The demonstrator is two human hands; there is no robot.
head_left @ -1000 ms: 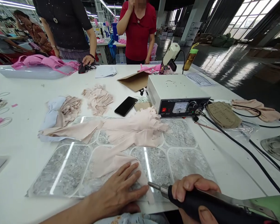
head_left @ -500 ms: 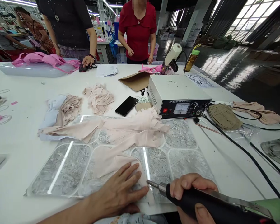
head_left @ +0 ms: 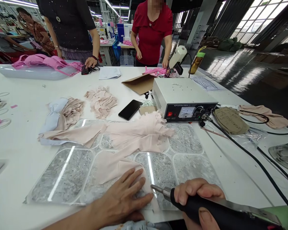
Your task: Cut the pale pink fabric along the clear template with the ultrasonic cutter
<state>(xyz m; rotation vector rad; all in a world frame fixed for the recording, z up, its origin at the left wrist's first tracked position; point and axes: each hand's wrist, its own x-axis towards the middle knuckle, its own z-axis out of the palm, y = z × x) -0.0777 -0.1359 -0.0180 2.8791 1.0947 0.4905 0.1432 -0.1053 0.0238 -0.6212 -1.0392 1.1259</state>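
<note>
My left hand [head_left: 123,196] lies flat with fingers spread, pressing a piece of pale pink fabric [head_left: 124,143] onto a clear scratched cutting plate [head_left: 64,175]. My right hand [head_left: 196,198] is wrapped round the black handle of a cutting tool [head_left: 206,209]. The tool's metal tip [head_left: 157,189] rests at the fabric's edge, just right of my left fingertips. A black cable [head_left: 242,150] runs from the tool's side of the table to a white control box [head_left: 182,97] with a dial and a red button.
Piles of pink fabric scraps [head_left: 100,100], a black phone [head_left: 130,109], a cardboard piece [head_left: 140,83] and a tan item [head_left: 230,119] lie on the white table. A tray with pink garments [head_left: 43,65] sits far left. Two people [head_left: 153,32] stand across the table.
My hands and the tool have hardly moved. The person in red across the table lowered a hand from the face and stepped right, toward the box.
</note>
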